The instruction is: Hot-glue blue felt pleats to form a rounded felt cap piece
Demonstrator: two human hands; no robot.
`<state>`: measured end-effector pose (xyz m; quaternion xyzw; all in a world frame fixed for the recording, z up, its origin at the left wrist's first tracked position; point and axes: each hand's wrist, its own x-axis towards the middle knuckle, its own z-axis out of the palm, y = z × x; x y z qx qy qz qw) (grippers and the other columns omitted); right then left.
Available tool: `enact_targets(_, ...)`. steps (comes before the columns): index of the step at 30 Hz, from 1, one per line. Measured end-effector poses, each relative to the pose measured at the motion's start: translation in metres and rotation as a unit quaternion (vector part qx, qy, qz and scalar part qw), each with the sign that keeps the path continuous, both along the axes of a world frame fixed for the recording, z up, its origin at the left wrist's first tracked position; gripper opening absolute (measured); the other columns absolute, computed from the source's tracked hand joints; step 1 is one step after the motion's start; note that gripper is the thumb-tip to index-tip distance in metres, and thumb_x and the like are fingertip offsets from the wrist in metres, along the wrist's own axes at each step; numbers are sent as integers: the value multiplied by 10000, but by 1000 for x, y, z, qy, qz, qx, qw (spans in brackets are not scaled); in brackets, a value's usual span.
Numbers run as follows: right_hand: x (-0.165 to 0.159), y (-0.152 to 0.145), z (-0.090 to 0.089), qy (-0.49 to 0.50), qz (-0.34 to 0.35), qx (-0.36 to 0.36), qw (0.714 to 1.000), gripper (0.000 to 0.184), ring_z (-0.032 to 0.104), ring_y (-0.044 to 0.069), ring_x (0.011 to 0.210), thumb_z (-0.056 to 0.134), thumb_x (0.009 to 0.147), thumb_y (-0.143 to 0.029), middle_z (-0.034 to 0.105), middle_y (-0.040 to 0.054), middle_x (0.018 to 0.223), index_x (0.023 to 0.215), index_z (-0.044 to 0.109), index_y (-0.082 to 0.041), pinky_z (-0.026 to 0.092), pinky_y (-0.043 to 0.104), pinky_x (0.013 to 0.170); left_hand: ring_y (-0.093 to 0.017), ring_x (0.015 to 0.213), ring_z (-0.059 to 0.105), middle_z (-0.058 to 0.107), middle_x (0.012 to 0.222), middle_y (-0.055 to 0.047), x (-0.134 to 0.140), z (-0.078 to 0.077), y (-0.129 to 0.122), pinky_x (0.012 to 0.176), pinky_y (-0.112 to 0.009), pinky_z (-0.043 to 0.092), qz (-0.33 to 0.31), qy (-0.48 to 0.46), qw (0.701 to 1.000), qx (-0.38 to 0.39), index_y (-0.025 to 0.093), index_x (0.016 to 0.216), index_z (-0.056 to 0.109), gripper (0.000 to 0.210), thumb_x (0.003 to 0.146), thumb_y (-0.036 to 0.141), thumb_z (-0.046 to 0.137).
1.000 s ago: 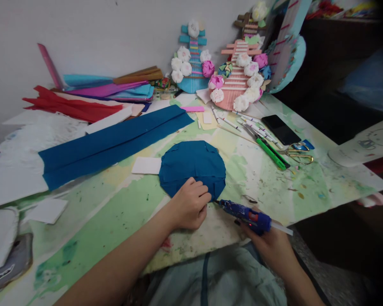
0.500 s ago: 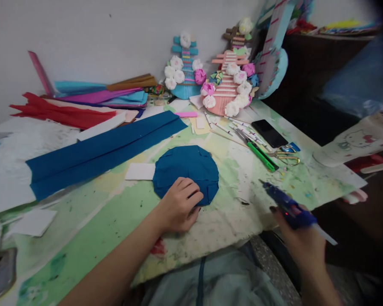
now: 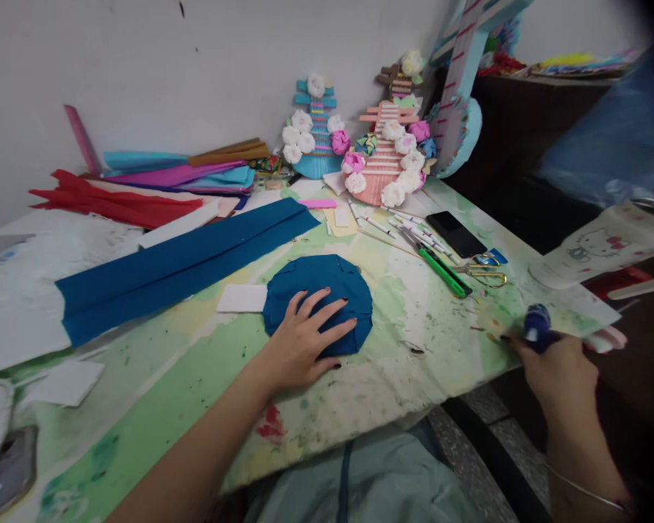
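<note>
My left hand lies with fingers spread on a round piece covered in dark blue paper. A white card tab sticks out from the left side of that piece. Off to the right, my right hand is wrapped round a blue hot glue gun over the table's right front edge. Much of the gun is hidden by the hand. A long folded strip of dark blue paper lies behind and left of the round piece.
A green utility knife, gold-handled scissors, a phone and several markers lie at the back right. Flower-decorated guitar shapes lean on the wall. A Hello Kitty cup stands far right. Coloured paper is piled back left.
My left hand has opened from a curled grip at the round piece's front edge to spread flat on top. My right hand has moved right with the glue gun and turned it.
</note>
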<state>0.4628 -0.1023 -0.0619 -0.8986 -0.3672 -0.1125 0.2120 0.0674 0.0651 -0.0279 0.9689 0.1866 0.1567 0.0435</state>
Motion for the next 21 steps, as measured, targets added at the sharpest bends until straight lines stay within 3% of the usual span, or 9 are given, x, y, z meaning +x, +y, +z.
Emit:
enact_targets(3,-7,7,8,34,-57,-60,996,587,644,346,756,618,769,-499,653,238,857,1149,550,-56,398,404,593,-386,1386,232,379,1483,-119,1,-1,-1,1069,-651,202,-11,21,1000,-1,301,1373,446,537,859,333,600)
enact_targets(6,-17,10,13,33,-38,-67,996,625,644,372,909,559,812,-465,657,264,972,1242,497,-16,421,403,651,-379,1390,234,364,1489,-127,2,-1,-2,1071,-649,209,-10,41,999,-3,305,1400,409,535,888,341,560)
enact_targets(10,-29,10,12,16,-15,-49,999,610,647,378,888,536,831,-456,656,254,947,1257,497,-22,440,423,671,-355,1365,294,426,1446,-131,3,-3,-1,1074,-635,233,-14,40,999,14,282,1370,451,488,901,372,549)
enact_targets(13,-44,11,11,-8,-48,-59,997,626,591,466,965,593,789,-453,614,307,1056,1254,513,-42,456,524,692,-348,1328,364,496,1388,-141,4,-7,-1,1065,-646,255,-16,24,999,35,247,1328,497,446,898,353,553)
enact_targets(15,-61,12,14,-58,-36,-23,997,586,508,515,1085,594,786,-443,561,311,1176,1234,536,-70,435,619,764,-345,1300,411,542,1341,-154,5,-10,-1,1062,-657,264,-22,6,999,50,211,1307,515,423,898,316,542)
enact_targets(16,-72,14,15,-75,10,13,997,536,489,498,1123,585,798,-422,551,287,1202,1217,547,-90,420,637,817,-342,1286,434,564,1315,-160,6,-12,-1,1062,-661,268,-26,-6,998,56,190,1297,523,414,898,297,533)
enact_targets(18,-96,21,17,-52,174,92,979,410,516,394,1136,565,834,-353,571,204,1191,1189,561,-148,441,573,887,-337,1261,473,603,1261,-171,6,-13,-1,1066,-664,277,-33,-34,996,70,148,1271,541,396,895,269,520)
enact_targets(21,-131,39,18,33,391,147,908,261,572,256,1048,557,871,-232,567,124,1177,1129,596,-227,522,405,800,-333,1231,516,641,1198,-179,5,-11,-1,1074,-657,295,-36,-80,992,92,104,1205,580,356,879,238,529)
